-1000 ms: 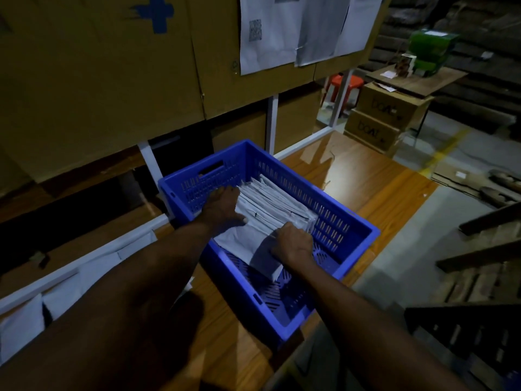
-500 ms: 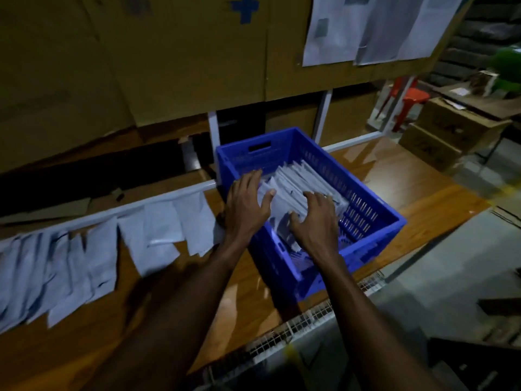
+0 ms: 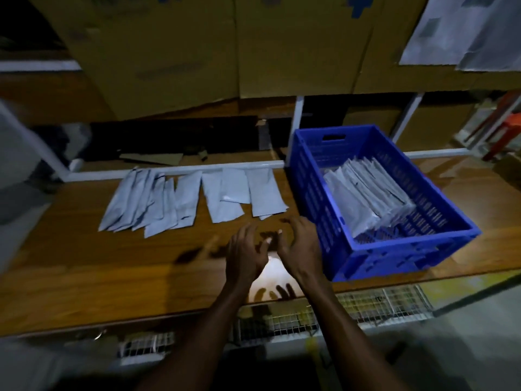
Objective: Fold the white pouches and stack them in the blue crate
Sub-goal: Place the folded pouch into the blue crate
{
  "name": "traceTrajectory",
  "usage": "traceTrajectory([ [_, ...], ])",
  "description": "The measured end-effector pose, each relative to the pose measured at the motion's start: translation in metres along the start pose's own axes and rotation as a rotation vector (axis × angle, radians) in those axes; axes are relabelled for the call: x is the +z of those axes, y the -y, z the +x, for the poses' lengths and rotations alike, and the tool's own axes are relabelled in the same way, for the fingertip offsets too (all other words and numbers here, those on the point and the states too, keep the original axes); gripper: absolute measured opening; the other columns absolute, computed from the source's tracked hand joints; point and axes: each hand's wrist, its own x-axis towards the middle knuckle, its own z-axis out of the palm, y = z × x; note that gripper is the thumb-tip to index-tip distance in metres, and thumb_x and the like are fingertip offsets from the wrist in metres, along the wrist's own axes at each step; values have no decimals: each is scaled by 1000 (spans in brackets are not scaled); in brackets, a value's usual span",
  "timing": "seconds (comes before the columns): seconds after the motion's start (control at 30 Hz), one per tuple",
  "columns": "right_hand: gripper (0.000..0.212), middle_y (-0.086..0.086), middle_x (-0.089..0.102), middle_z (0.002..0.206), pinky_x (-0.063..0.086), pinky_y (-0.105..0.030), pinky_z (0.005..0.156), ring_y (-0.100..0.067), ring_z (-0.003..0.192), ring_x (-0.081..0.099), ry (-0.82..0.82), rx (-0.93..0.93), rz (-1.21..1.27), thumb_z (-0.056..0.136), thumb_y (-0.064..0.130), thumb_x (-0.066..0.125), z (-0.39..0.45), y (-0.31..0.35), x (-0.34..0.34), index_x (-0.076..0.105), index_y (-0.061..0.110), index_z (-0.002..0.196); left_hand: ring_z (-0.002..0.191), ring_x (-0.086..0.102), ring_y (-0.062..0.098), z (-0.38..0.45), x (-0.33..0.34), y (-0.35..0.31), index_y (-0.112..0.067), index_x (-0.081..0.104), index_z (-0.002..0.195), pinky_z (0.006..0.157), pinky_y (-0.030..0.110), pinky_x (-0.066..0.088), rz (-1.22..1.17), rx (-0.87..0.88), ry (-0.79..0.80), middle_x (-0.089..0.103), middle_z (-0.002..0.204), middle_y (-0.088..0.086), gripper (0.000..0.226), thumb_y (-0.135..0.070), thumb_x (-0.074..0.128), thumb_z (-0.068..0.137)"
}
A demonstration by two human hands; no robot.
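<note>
- Nearest you, below the worktop (image 3: 84,277) edge, a wire mesh shelf (image 3: 366,303) runs under the front.
- Your left hand (image 3: 245,256) and right hand (image 3: 300,244) hover side by side over the bare wooden worktop, just left of the blue crate (image 3: 315,198). Both are empty, fingers spread and loosely bent, gripping nothing; the two hands are close together but not touching.
- A bright patch of light falls on the wood just below your hands.
- The blue crate sits at the right of the worktop, with slotted walls and a handle cut-out in its far wall. Folded white pouches (image 3: 363,198) lean in an overlapping row inside it, filling the far part; the near part of the floor shows bare.
- Farther back on the left, unfolded white pouches (image 3: 180,198) lie flat in an overlapping row, long, pale and narrow, their far ends at a white rail (image 3: 174,172).
- Behind the rail stand cardboard boxes (image 3: 174,52), with white paper sheets (image 3: 456,32) at the upper right.
</note>
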Motion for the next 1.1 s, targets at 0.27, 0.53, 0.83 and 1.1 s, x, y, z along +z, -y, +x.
traceTrajectory([
  [0.27,30,2,61,121,52,-36,87,-20,112,55,414,52,-206,92,29,56,24,-21,75,60,26,121,133,42,25,15,-5,45,-18,49,141,112,42,35,43,-157,85,49,144,3,52,-46,54,97],
  [0.53,31,-5,61,120,52,-34,85,-23,106,59,512,35,-417,91,44,54,108,-34,120,64,22,111,135,44,26,80,3,64,-17,53,140,108,39,43,-23,-155,103,50,146,4,52,-37,63,94],
  [0.83,36,-1,59,126,48,-35,93,-23,116,57,603,31,-434,94,50,52,174,-41,168,61,26,119,140,38,31,185,28,100,-13,46,146,117,44,29,-35,-303,124,45,150,12,63,-41,65,93],
  [1.1,55,-7,50,142,42,-40,103,-26,131,45,614,-93,-418,88,32,64,188,-52,201,50,22,141,128,48,35,249,49,107,-8,43,139,102,44,43,40,-491,120,48,139,16,76,-49,73,82],
])
